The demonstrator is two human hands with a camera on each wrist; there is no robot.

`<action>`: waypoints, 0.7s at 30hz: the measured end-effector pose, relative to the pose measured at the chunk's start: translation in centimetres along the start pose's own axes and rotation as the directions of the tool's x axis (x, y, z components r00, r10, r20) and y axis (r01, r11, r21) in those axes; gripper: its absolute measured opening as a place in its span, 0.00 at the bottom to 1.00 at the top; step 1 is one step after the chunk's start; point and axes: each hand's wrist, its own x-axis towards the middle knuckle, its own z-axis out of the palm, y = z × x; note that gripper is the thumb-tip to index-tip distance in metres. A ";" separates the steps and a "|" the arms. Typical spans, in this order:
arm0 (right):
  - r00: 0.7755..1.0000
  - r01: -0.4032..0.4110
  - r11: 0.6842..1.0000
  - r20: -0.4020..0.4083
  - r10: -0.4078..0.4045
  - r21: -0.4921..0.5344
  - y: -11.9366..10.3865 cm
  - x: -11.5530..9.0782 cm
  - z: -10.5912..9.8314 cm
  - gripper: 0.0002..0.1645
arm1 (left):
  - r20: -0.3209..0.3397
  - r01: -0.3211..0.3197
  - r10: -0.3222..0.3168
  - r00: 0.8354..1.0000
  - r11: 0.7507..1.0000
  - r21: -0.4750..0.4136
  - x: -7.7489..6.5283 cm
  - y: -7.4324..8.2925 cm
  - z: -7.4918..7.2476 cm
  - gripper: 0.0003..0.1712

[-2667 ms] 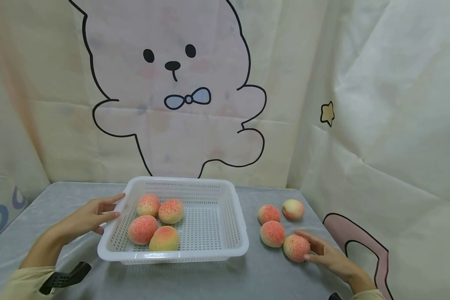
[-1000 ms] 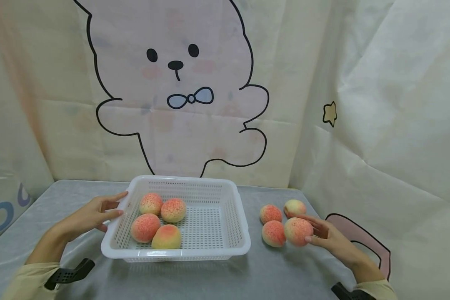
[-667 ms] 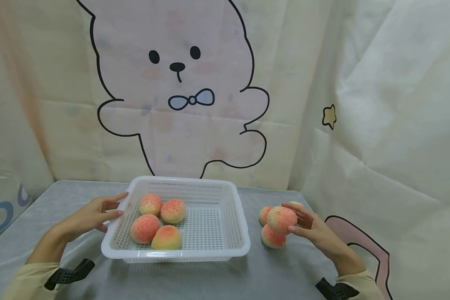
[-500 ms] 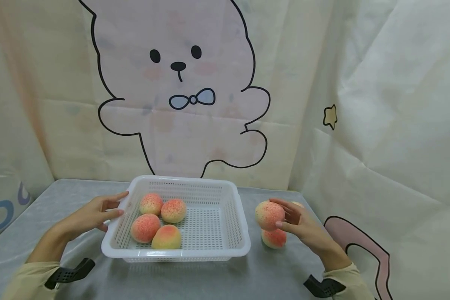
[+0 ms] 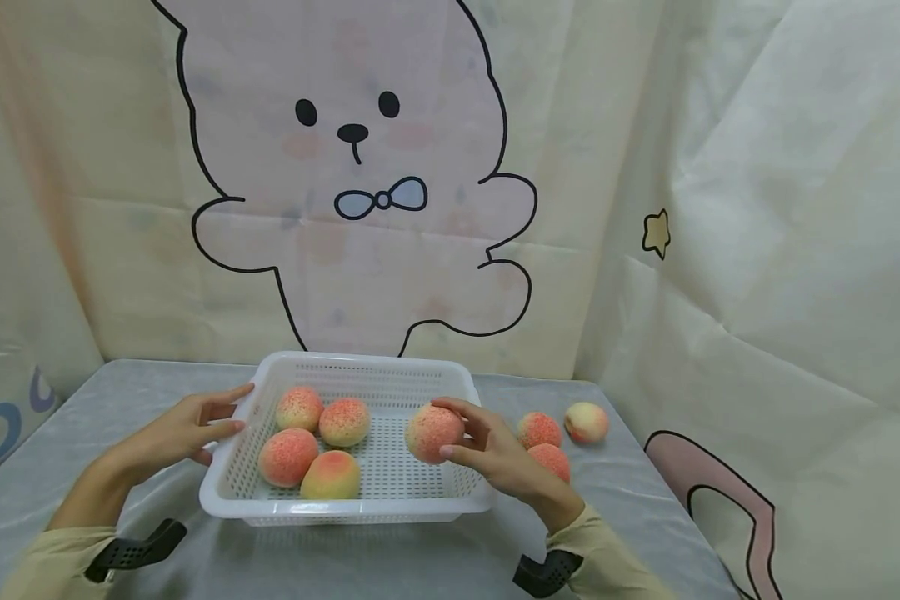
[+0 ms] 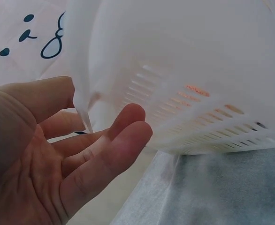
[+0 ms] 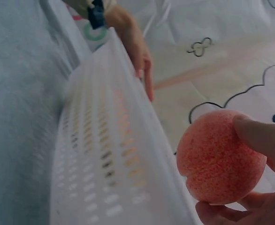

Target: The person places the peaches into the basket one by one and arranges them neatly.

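Observation:
My right hand (image 5: 491, 446) holds a red-speckled peach (image 5: 435, 433) between thumb and fingers, above the right half of a white plastic basket (image 5: 345, 510). In the right wrist view the held peach (image 7: 222, 157) sits beside the basket wall (image 7: 95, 140). Several peaches, among them a yellower one (image 5: 331, 475), lie in the basket's left half. At the basket's left side, my left hand (image 5: 183, 433) grips the rim lightly; the left wrist view has the thumb and fingers of that hand (image 6: 67, 150) at the rim's edge.
Right of the basket, three peaches rest on the grey cloth-covered table (image 5: 607, 508): a speckled peach (image 5: 538, 429), a pale peach (image 5: 587, 422) and a red peach (image 5: 551, 461) partly behind my right hand. A curtain (image 5: 435, 275) with a cartoon bear hangs behind.
My right hand has taken the nearest peach from the group on the right, lifted it and carried it left over the basket. The left hand has stayed at the rim.

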 end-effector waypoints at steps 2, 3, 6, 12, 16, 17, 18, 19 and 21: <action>1.000 -0.020 1.000 0.012 0.020 -0.023 0.4 0.8 0.9 0.36 | 0.003 -0.008 0.008 1.000 1.000 -0.004 0.0 0.0 0.0 0.47; 0.999 -0.039 0.999 0.017 0.039 -0.034 0.5 1.2 1.2 0.35 | 0.005 -0.012 0.012 1.000 1.000 -0.006 0.0 -0.1 -0.1 0.46; 0.996 -0.077 0.994 0.028 0.079 -0.072 1.0 2.1 2.2 0.34 | 0.002 -0.012 0.012 1.000 1.000 -0.004 -0.1 -0.1 0.0 0.47; 0.985 -0.171 0.973 0.002 0.174 -0.155 2.0 3.3 3.7 0.32 | -0.002 0.006 -0.006 1.000 1.000 -0.003 -0.2 -0.3 0.2 0.47; 0.974 -0.226 0.954 -0.011 0.228 -0.196 2.3 3.9 4.3 0.30 | -0.005 0.004 -0.004 1.000 1.000 -0.004 -0.1 -0.4 0.2 0.47; 0.971 -0.236 0.949 -0.010 0.239 -0.207 2.3 4.0 4.3 0.29 | -0.006 0.000 0.000 1.000 1.000 -0.001 -0.1 -0.4 0.2 0.47; 0.967 -0.249 0.943 -0.009 0.253 -0.220 2.3 4.1 4.4 0.29 | -0.008 -0.001 0.001 1.000 1.000 0.001 -0.1 -0.3 0.2 0.47; 0.965 -0.258 0.936 -0.008 0.264 -0.238 2.3 4.2 4.4 0.29 | -0.011 -0.002 0.002 1.000 1.000 0.004 -0.1 -0.3 0.2 0.47; 0.961 -0.267 0.924 -0.004 0.277 -0.274 2.2 4.4 4.4 0.28 | -0.016 -0.004 0.004 1.000 1.000 0.009 -0.1 -0.1 0.1 0.47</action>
